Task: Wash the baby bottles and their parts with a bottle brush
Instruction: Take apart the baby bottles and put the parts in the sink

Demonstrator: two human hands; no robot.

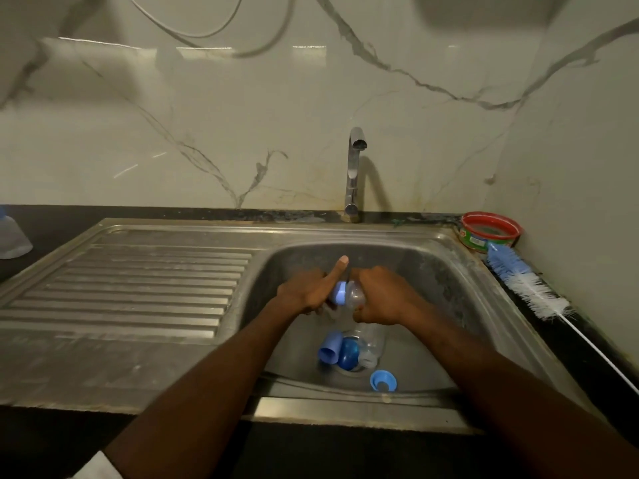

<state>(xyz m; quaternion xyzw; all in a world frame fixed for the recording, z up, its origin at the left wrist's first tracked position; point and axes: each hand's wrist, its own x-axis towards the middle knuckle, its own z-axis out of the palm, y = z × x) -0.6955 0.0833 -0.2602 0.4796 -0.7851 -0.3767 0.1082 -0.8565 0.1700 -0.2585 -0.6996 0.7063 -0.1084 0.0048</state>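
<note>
Currently held over the middle of the sink (449,257): one clear baby bottle (354,293) with a blue collar (339,294), lying roughly level. Left hand (307,292) wrapped round the collar end, thumb stuck out toward 12 o'clock; right hand (380,295) with fingers curled round the clear body. Probably unscrewing the collar. Tap (354,167) at 12 o'clock, no water visible.

At 6 o'clock from the hands, on the sink floor: a second clear bottle (371,345), a pale blue cap (330,347), a dark blue part (349,352), and a blue ring (383,380) just apart.

Bottle brush (525,285) untouched on the bench (587,347) at 3 o'clock, beside a red-rimmed tub (491,231).

Handling, as judged: light, thin plastic, stiff enough to twist against, likely slippery when wet. Grip the body mid-length, firmly but without squeezing; grip the collar on its rim.
</note>
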